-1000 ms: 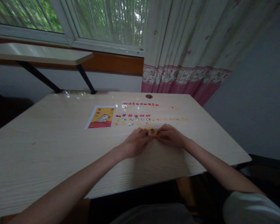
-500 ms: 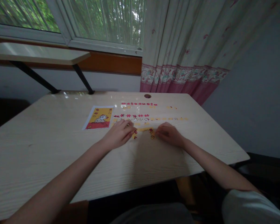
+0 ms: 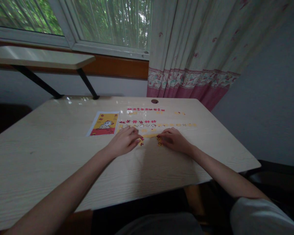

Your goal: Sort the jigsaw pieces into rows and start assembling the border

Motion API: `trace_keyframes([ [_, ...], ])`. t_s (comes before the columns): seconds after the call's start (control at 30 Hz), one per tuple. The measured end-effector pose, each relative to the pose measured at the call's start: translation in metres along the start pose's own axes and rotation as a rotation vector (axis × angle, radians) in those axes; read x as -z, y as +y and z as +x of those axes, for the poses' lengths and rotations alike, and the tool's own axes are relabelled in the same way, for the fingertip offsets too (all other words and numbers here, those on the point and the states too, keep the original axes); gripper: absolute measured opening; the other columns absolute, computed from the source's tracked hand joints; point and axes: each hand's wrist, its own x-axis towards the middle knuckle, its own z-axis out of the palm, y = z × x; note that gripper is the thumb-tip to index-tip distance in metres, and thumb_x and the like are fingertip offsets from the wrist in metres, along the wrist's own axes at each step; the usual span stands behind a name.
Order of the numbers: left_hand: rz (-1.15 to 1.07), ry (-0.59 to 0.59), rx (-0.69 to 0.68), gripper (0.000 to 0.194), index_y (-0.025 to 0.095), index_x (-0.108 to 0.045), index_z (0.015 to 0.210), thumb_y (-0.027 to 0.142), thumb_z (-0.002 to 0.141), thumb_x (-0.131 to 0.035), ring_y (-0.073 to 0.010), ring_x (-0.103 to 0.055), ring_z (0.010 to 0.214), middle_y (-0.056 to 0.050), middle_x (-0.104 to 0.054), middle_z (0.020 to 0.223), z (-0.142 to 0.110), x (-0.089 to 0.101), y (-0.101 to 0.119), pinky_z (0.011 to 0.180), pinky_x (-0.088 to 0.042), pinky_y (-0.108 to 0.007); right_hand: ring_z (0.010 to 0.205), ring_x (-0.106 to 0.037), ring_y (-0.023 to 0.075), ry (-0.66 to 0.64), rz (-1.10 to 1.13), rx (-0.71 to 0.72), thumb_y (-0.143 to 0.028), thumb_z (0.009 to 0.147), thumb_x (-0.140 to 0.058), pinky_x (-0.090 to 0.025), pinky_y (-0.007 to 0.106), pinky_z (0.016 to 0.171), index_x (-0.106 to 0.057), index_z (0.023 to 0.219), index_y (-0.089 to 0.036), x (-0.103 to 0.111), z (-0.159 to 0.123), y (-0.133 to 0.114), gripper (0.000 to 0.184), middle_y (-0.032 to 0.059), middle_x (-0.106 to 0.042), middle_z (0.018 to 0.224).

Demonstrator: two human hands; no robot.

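Note:
Small yellow and red jigsaw pieces lie between my hands on the pale wooden table. A joined yellow strip [image 3: 150, 135] runs across, with printed pieces hanging down from both of its ends. My left hand [image 3: 124, 141] rests at the left end, its thumb and index finger closed at a red-marked puzzle piece [image 3: 142, 138]. At the opposite end my right hand [image 3: 174, 139] has curled fingers, the fingertips pinching at a yellow puzzle piece [image 3: 158, 138]. Below that one is another yellow piece [image 3: 160, 144] with a dark ring printed on it.
Left of my hands lies a printed picture sheet [image 3: 104, 124] with a white animal on yellow and red. Rows of loose red pieces [image 3: 145, 109] and yellow pieces [image 3: 176, 125] stretch behind my hands. A raised shelf [image 3: 44, 58] stands at the back left.
My right hand has moved slightly left, so its fingertips now reach the pieces at the strip's right end. My left hand has stayed nearly still.

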Motion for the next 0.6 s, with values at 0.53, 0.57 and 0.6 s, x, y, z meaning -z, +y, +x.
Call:
trace_keyframes([
  [0.53,0.015,-0.014,0.019,0.028,0.02,-0.063,0.105,0.031,0.087,-0.046,-0.0231,-0.048,0.09,-0.01,-0.053,0.097,0.0004,-0.0006,0.0028,0.078,-0.041,-0.038,0.089,-0.052,0.0183,-0.006,-0.002,-0.019,-0.039,0.083,-0.054,-0.038,0.033,0.08,-0.062,0.109,-0.022,0.005,0.0002,-0.0043,0.032,0.0074,-0.061,0.098],
  [0.57,0.018,-0.015,0.02,0.028,0.02,-0.063,0.105,0.031,0.087,-0.046,-0.023,-0.048,0.09,-0.01,-0.053,0.097,0.0004,-0.0012,0.0025,0.078,-0.041,-0.038,0.089,-0.052,0.0183,-0.005,-0.001,-0.02,-0.039,0.083,-0.054,-0.038,0.033,0.08,-0.062,0.109,-0.022,0.0047,0.0,-0.0038,0.032,0.0073,-0.061,0.098],
  [0.6,0.02,-0.019,0.02,0.028,0.02,-0.063,0.105,0.031,0.087,-0.045,-0.0228,-0.048,0.09,-0.009,-0.053,0.097,0.0004,-0.0016,0.0023,0.078,-0.041,-0.037,0.09,-0.053,0.0183,-0.006,0.001,-0.02,-0.039,0.083,-0.054,-0.038,0.033,0.08,-0.062,0.109,-0.023,0.0042,-0.0001,-0.0032,0.032,0.0072,-0.061,0.098],
])
